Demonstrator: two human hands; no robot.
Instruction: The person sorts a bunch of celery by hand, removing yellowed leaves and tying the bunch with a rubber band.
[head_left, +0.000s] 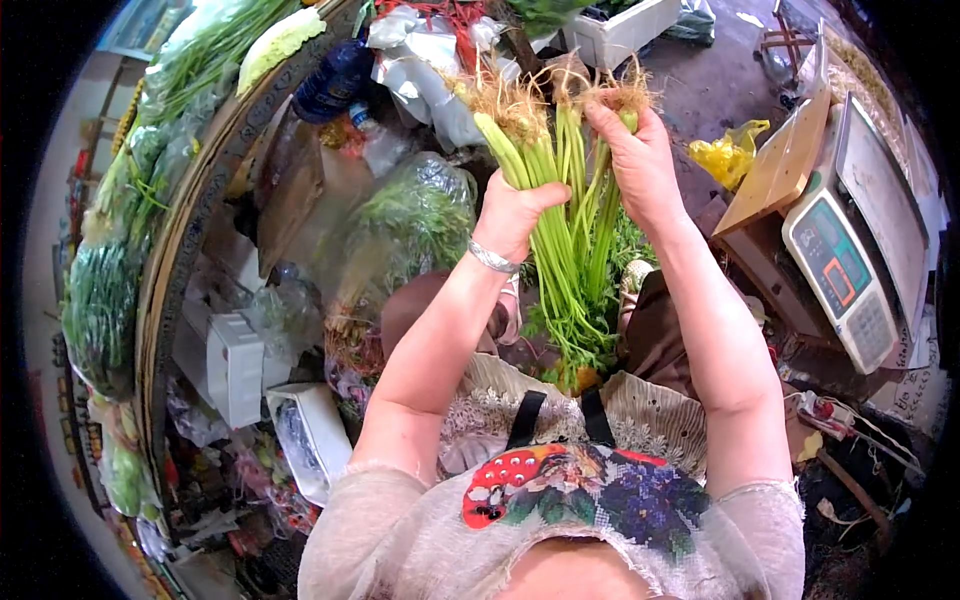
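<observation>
A bunch of green celery (555, 225) hangs in front of me, its roots (517, 105) at the far end and its leaves towards my lap. My left hand (517, 210) is wrapped around the thicker left part of the bunch, with the thumb across the stalks. Further right, my right hand (634, 150) grips some stalks just below their roots, thumb and fingers near the root tuft (634, 90). The left and right stalks spread apart at the root end and run together lower down. A silver bracelet (491, 257) sits on my left wrist.
At the right, a digital scale (836, 262) stands by a wooden box (776, 169). A yellow plastic bag (727, 154) lies on the floor. Bagged leafy greens (420, 217) are to my left, below a curved counter edge (176, 210) bearing vegetables. Behind the celery sits a white foam box (619, 34).
</observation>
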